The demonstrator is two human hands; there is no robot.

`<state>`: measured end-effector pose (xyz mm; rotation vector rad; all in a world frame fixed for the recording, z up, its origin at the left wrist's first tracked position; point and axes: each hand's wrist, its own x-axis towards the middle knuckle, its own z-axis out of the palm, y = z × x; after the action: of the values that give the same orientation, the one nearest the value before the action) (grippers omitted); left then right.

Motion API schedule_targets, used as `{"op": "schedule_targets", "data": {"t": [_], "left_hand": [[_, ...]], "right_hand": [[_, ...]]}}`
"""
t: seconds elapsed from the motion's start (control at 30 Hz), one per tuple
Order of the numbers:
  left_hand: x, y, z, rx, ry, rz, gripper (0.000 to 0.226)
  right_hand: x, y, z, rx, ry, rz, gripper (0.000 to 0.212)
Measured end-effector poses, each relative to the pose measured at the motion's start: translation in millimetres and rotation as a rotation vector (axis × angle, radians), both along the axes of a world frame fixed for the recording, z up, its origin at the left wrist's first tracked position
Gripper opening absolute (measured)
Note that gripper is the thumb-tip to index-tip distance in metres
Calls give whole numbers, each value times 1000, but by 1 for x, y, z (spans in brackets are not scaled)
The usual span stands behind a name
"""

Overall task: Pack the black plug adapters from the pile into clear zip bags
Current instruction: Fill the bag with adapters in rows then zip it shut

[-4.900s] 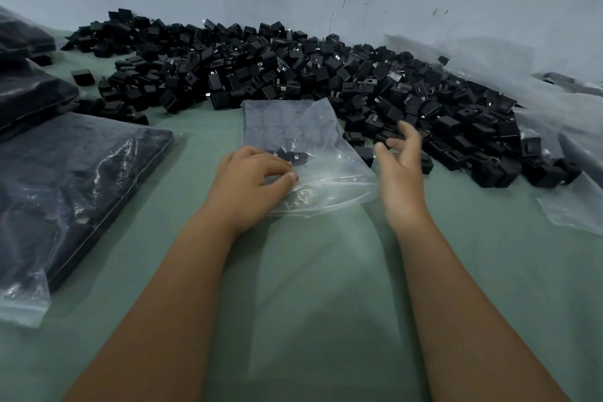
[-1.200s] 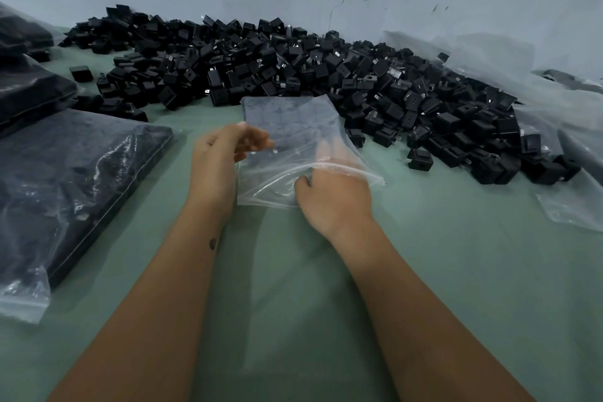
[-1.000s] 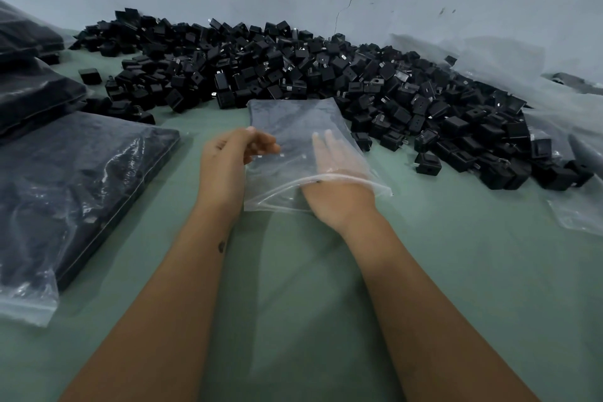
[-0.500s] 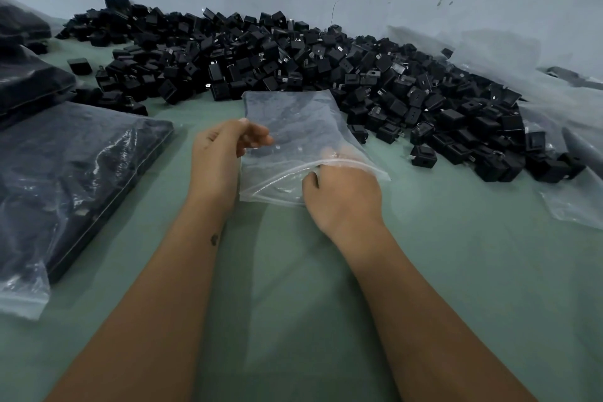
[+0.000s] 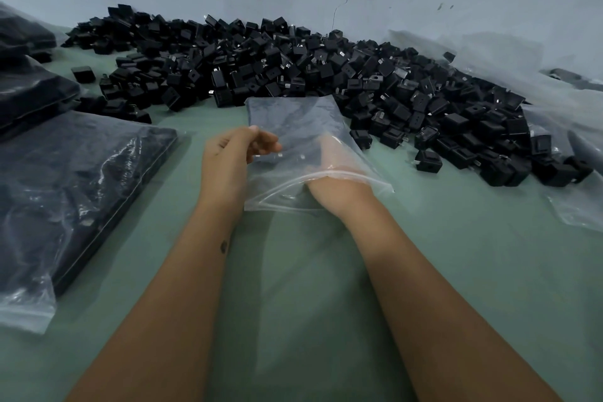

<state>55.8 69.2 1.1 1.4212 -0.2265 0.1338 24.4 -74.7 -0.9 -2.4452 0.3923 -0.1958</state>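
- Filled zip bags (image 5: 75, 192), at 9 o'clock on the green table (image 5: 326, 271): flat packs of black parts; further dark bags stacked behind them at 10 o'clock.
- Left hand (image 5: 228, 163), just left of centre: fingers and thumb curled, pinching the left edge of the clear zip bag (image 5: 293, 127) and lifting its upper layer.
- Clear zip bag, centre: mouth toward the person and gaping; far end touching the front of the pile; contents too faint to make out.
- Right hand (image 5: 336, 170), just right of centre: pushed through the bag mouth to the wrist; fingers blurred by the plastic, so whether they hold anything cannot be told.
- Pile of black plug adapters (image 5: 326, 75), from 11 to 2 o'clock: heaped against the wall; strays loose at its near edge.
- Loose clear plastic sheeting (image 5: 574, 206), at 3 o'clock.
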Motion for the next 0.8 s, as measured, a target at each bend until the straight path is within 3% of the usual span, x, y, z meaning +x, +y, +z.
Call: {"op": "schedule_targets", "data": {"t": [0.07,0.17,0.27,0.43,0.53,0.63,0.67,0.8], "left_hand": [[0,0,0,0,1,-3,33],[1,-1,-1,9,2,-3,33],[2,-1,-1,33,13,46,33],[-1,-3,-8,238,-116,3,21],[-1,-4,-12,478,-261,-149,29],[1,-5,-15,876,-378,-249,34],[1,-5,-16,947,-390,-258,35],[-1,-4,-16,1020,-413,-243,35]], "right_hand": [[1,-1,0,16,4,20,21],[2,-2,-8,-67,-52,19,46],[3,-4,-12,-87,-26,36,55],[1,-6,-19,-231,3,111,78],[-8,-2,-25,-390,27,98,64],[-22,5,-21,-670,-155,64,22],[-27,6,-18,-706,-229,48,23],[-36,3,-9,-696,-233,23,35]]}}
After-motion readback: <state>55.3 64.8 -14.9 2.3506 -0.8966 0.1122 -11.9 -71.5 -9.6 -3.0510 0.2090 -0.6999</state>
